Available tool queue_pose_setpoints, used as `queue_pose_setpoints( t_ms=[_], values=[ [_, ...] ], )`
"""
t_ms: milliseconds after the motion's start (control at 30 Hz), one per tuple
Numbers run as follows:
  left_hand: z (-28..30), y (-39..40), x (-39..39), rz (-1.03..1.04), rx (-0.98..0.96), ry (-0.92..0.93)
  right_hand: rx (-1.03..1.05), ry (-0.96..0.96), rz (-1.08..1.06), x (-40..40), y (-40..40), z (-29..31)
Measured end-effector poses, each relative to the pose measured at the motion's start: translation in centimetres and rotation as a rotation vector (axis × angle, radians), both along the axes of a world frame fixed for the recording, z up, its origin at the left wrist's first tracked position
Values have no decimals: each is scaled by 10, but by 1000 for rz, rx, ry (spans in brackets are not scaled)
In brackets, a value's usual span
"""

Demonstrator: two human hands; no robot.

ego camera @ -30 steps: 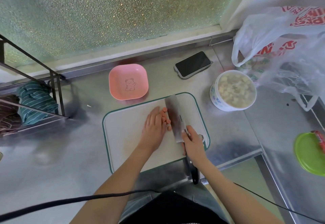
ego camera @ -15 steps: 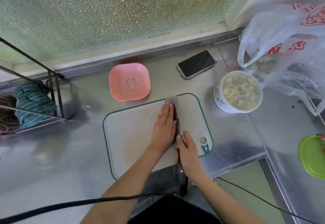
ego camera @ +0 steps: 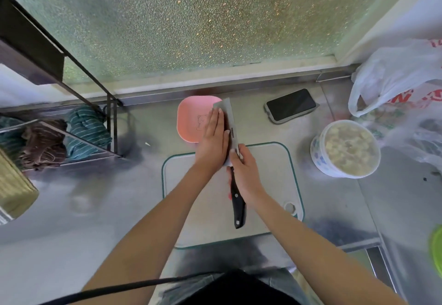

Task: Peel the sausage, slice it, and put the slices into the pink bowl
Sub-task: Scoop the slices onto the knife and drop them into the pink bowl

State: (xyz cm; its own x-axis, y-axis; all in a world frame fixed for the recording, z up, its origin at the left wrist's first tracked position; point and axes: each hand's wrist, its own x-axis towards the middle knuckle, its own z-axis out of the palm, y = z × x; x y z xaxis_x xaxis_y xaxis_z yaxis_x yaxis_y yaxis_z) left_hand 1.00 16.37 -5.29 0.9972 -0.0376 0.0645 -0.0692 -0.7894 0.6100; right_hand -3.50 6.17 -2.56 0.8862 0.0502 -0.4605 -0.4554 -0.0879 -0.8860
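The pink bowl (ego camera: 191, 118) with a bear drawing sits on the steel counter just beyond the white cutting board (ego camera: 270, 168). My right hand (ego camera: 246, 173) grips the cleaver (ego camera: 229, 118) where blade meets black handle. The blade is lifted and reaches over the bowl's right edge. My left hand (ego camera: 212, 142) lies flat with fingers together, pressed against the blade's left face above the bowl. The sausage slices are hidden under that palm, and none show on the board.
A phone (ego camera: 290, 105) lies right of the bowl. A white tub of food (ego camera: 346, 148) and a plastic bag (ego camera: 394, 77) stand at right, a green lid (ego camera: 436, 249) at the right edge. A black wire rack with cloths (ego camera: 79, 127) is at left.
Both hands and the cleaver have risen off the board and moved away from me to the pink bowl, my left palm staying pressed on the blade. The orange slices seen earlier are now covered.
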Motion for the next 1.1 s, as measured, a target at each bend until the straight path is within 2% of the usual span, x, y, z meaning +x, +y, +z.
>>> queue_pose_setpoints(
  t_ms=[133,233,300,367,433,500,600,667,733,800,867,933,1033,1100],
  values=[
    [-26,31,41,23,193,197,9,26,-1,40,28,-9],
    [-27,39,46,30,123,257,-30,89,26,53,30,-18],
    [-29,45,45,48,142,310,-98,95,53,57,25,-23],
    [-33,51,45,31,286,344,-170,46,76,60,21,-27],
    [-35,53,44,8,357,322,-225,-1,104,63,18,-30],
    [-34,51,41,32,348,265,-257,-32,116,65,17,-29],
    [-29,49,30,92,274,217,-251,-53,101,66,14,-23],
    [-26,45,15,199,160,188,-211,-55,83,64,7,-18],
    [-22,38,-6,249,103,58,-217,-79,62,60,-7,-11],
    [-28,32,-33,167,113,-70,-226,-103,22,55,-28,-7],
    [-33,21,-62,-9,142,-93,-292,-140,13,48,-55,-6],
    [-42,8,-86,-117,192,-30,-398,-188,48,40,-82,-7],
    [-51,-10,-113,-66,244,165,-636,-225,174,28,-113,-8],
    [-54,-17,-124,-39,275,254,-713,-253,238,18,-126,-11]
  ],
)
